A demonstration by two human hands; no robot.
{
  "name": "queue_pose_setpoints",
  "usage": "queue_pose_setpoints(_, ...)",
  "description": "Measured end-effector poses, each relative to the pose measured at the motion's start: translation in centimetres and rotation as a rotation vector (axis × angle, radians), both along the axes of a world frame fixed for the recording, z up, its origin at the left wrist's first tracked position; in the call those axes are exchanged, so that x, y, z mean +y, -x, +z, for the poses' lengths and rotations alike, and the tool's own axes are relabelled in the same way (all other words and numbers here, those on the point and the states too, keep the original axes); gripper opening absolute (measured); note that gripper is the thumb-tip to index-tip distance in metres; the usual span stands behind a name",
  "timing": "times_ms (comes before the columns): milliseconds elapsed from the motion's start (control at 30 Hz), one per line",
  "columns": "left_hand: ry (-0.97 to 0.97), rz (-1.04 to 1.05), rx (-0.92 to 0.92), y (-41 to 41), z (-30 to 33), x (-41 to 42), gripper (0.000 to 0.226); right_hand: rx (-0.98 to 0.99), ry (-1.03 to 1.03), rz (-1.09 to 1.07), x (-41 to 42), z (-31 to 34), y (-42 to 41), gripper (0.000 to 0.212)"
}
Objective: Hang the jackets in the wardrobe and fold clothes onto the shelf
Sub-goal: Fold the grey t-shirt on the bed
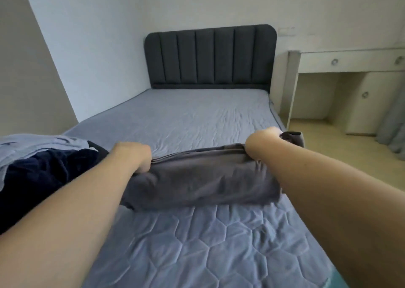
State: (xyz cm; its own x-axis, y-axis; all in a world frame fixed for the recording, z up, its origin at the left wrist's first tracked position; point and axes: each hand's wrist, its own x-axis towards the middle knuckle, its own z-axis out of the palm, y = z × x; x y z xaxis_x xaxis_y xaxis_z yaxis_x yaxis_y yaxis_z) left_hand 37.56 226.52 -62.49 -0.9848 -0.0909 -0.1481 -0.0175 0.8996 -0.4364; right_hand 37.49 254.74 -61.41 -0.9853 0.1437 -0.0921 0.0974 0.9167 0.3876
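Now both hands, left hand (133,156) and right hand (262,141), each clenched on the grey garment (197,178) over the bed (197,117).

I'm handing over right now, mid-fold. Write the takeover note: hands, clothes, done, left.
Left hand grips the grey garment's far edge; right hand grips the same edge further right.
The garment is lifted along that edge, its lower part draped on the bed.
A dark navy garment and a light blue one lie piled at the left.
Done: nothing visibly folded.
Left: finish this fold, shelve it, handle the pile. Wardrobe not in view.
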Motion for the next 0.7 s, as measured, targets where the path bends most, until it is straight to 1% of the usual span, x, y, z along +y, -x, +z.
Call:
queue_pose_setpoints(67, 0.025, 0.012, -0.105, 0.6, 3.5, 0.3, 0.031, 0.012, 0.013, -0.051, -0.3, 3.7, 0.4, 0.030)
queue_pose_setpoints(133, 0.056, 0.006, -0.122, 1.3, 5.1, 0.6, 0.034, 0.022, 0.013, -0.105, -0.7, 5.4, 1.1, 0.025)
queue_pose_setpoints(200, 0.093, -0.012, -0.137, 1.9, 5.1, 1.4, 0.035, -0.003, -0.007, -0.163, -0.8, 5.1, 2.1, 0.016)
queue_pose_setpoints(233, 0.106, -0.019, -0.152, 2.3, 4.6, 1.7, 0.034, -0.016, -0.018, -0.191, -0.7, 4.3, 2.7, 0.017)
queue_pose_setpoints(300, 0.105, -0.024, -0.151, 3.8, 2.7, 2.0, 0.033, -0.054, -0.046, -0.238, -0.1, 1.6, 4.2, 0.027)
queue_pose_setpoints(367, 0.049, -0.008, -0.074, 6.0, -0.1, 2.0, 0.034, -0.112, -0.128, -0.271, 0.7, -1.9, 5.8, 0.035)
queue_pose_setpoints(400, 0.042, -0.007, -0.003, 7.2, -1.8, 2.0, 0.036, -0.118, -0.193, -0.252, 1.1, -4.0, 6.8, 0.037)
queue_pose_setpoints(433, 0.044, -0.024, 0.080, 8.2, -3.8, 2.0, 0.038, -0.091, -0.258, -0.204, 1.4, -6.2, 7.7, 0.039)
queue_pose_setpoints(467, 0.030, -0.058, 0.158, 9.1, -6.2, 2.0, 0.040, -0.015, -0.260, -0.128, 1.5, -8.6, 8.4, 0.040)
queue_pose_setpoints(500, -0.039, -0.102, 0.213, 9.8, -9.2, 2.0, 0.042, 0.085, -0.162, -0.041, 1.4, -11.4, 8.9, 0.046)
queue_pose_setpoints(533, -0.167, -0.131, 0.218, 10.1, -12.6, 2.0, 0.045, 0.174, 0.012, 0.045, 1.0, -14.5, 9.2, 0.050)
queue_pose_setpoints(567, -0.311, -0.138, 0.177, 9.9, -16.2, 1.8, 0.049, 0.202, 0.208, 0.111, 0.4, -17.7, 8.9, 0.055)
queue_pose_setpoints(600, -0.426, -0.130, 0.112, 9.2, -19.8, 1.5, 0.052, 0.160, 0.362, 0.139, -0.3, -20.8, 8.2, 0.061)
queue_pose_setpoints(633, -0.496, -0.113, 0.049, 8.3, -22.9, 1.2, 0.054, 0.095, 0.461, 0.137, -0.9, -23.8, 7.4, 0.065)
queue_pose_setpoints(667, -0.548, -0.099, 0.036, 7.7, -25.6, 0.7, 0.055, 0.061, 0.518, 0.118, -1.1, -26.4, 6.8, 0.069)
queue_pose_setpoints(700, -0.590, -0.090, 0.067, 7.5, -27.6, 0.3, 0.057, 0.080, 0.550, 0.101, -1.0, -28.4, 6.6, 0.071)
